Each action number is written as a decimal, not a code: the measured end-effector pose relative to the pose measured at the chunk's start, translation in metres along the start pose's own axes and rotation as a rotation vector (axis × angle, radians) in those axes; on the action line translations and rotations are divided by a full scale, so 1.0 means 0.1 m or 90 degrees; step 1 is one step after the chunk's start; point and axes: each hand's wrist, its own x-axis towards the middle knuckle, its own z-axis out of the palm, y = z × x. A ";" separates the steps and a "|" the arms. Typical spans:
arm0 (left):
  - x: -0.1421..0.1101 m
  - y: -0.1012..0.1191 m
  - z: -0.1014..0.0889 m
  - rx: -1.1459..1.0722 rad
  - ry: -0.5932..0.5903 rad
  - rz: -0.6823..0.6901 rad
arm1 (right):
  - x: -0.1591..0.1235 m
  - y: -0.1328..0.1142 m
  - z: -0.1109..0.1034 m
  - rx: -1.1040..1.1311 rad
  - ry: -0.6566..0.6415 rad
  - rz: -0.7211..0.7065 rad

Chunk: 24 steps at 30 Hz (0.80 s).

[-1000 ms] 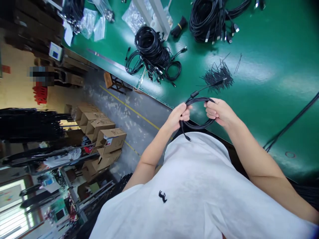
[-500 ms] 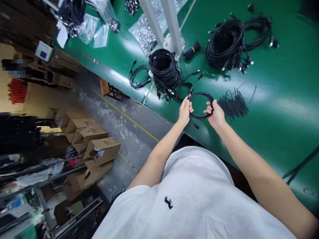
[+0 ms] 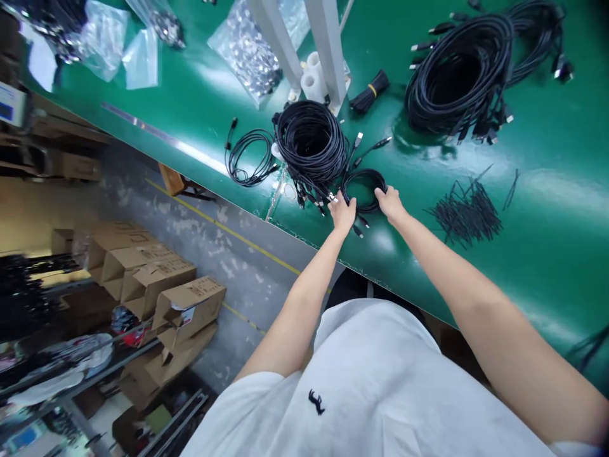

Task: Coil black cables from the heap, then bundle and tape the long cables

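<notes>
Head view: left hand (image 3: 343, 216), fingers parted, at the coiled cable (image 3: 368, 208) on the desk (image 3: 537, 254); right hand (image 3: 392, 205), fingers pinching its edge.

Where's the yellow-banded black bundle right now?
The black bundle lies on the green table, upper right of centre in the head view, between the foot of the pale posts and the large cable coil.

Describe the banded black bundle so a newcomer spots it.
On the green table, find the pale posts behind the cable stack. Just right of their base lies a short black bundle. Unlike the round coils on either side, it is elongated, with a yellow band around its middle.
</notes>
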 end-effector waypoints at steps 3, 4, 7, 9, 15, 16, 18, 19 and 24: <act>-0.07 0.05 0.06 0.054 -0.046 0.052 | -0.15 0.11 -0.13 -0.044 0.041 0.045; -0.11 0.05 0.08 0.062 -0.052 0.069 | -0.17 0.11 -0.17 -0.061 0.049 0.048; -0.16 0.05 0.13 0.069 -0.020 0.097 | -0.16 -0.01 -0.22 -0.099 0.048 0.054; -0.12 0.07 0.13 0.070 0.019 0.088 | -0.17 -0.16 -0.21 -0.078 0.062 0.045; -0.03 0.04 -0.02 0.125 0.091 0.091 | -1.16 -0.11 -0.34 0.040 0.097 0.047; -0.07 -0.03 -0.05 0.123 0.115 0.107 | -1.52 0.04 -0.39 0.046 0.067 0.082; -0.24 -0.25 -0.13 0.089 0.114 0.157 | -2.34 0.42 -0.53 0.047 0.070 0.171; -0.36 -0.39 -0.18 0.066 0.093 0.171 | -2.77 0.64 -0.63 0.045 0.089 0.224; -1.26 -0.91 -0.23 0.042 -0.069 0.192 | -4.18 1.97 -1.46 -0.010 0.239 0.483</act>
